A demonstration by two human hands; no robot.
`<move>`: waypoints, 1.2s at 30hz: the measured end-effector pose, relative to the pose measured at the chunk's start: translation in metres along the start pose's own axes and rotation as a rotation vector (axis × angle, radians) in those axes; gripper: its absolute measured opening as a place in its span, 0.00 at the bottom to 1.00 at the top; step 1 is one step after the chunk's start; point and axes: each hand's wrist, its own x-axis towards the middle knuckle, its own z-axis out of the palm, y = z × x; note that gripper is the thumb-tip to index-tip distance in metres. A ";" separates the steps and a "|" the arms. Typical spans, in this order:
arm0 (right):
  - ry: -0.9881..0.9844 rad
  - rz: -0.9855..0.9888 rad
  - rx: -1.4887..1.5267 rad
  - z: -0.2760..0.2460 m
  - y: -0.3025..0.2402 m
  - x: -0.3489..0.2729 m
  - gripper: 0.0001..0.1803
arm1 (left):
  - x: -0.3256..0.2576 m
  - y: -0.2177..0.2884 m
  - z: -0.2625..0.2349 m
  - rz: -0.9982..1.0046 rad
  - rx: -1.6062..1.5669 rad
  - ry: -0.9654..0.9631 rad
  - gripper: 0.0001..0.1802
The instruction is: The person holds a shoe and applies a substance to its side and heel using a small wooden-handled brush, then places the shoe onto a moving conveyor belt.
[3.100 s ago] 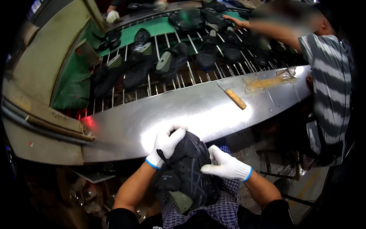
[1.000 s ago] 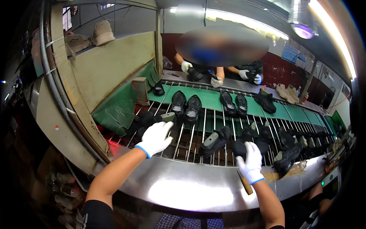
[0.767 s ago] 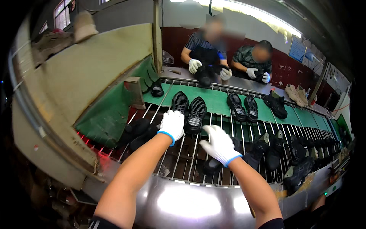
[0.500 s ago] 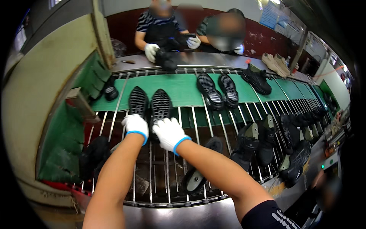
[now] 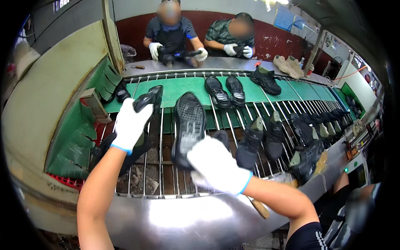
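Note:
My left hand (image 5: 131, 127), in a white glove with a blue cuff, is closed around the near end of a black shoe sole (image 5: 151, 98), held tilted at the left over the conveyor. A second black shoe sole (image 5: 189, 125) stands raised in front of me, its treaded underside turned towards me. The gloved right hand (image 5: 218, 164), slightly blurred, grips this sole by its lower right edge; its fingertips are partly hidden. Below the right wrist a wooden handle (image 5: 260, 208) shows; whether it is held or lying there I cannot tell.
Metal rods (image 5: 161, 154) and a green sheet (image 5: 183, 89) form the conveyor. On it lie a pair of black soles (image 5: 217, 92), a black shoe (image 5: 266, 80) and several more shoes at right. Two gloved people work across it. A steel ledge (image 5: 166, 225) runs along my side.
Both soles have come up off the conveyor. The left hand moved left and up with its sole; the right hand drew the other nearer and to the right. The view has shifted slightly.

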 end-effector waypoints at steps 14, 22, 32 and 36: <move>0.085 0.907 0.521 0.048 -0.156 -0.106 0.47 | -0.442 -0.080 -0.182 0.165 0.554 0.082 0.51; 0.441 1.577 0.486 0.137 -0.031 -0.025 0.70 | -0.467 -0.050 -0.145 0.357 0.154 0.172 0.39; 1.044 0.888 2.151 0.022 -0.055 -0.155 0.40 | -0.350 -0.083 -0.080 0.072 0.082 0.009 0.40; 0.957 0.653 2.146 -0.013 -0.122 -0.236 0.40 | -0.281 -0.136 -0.028 -0.091 0.312 -0.002 0.41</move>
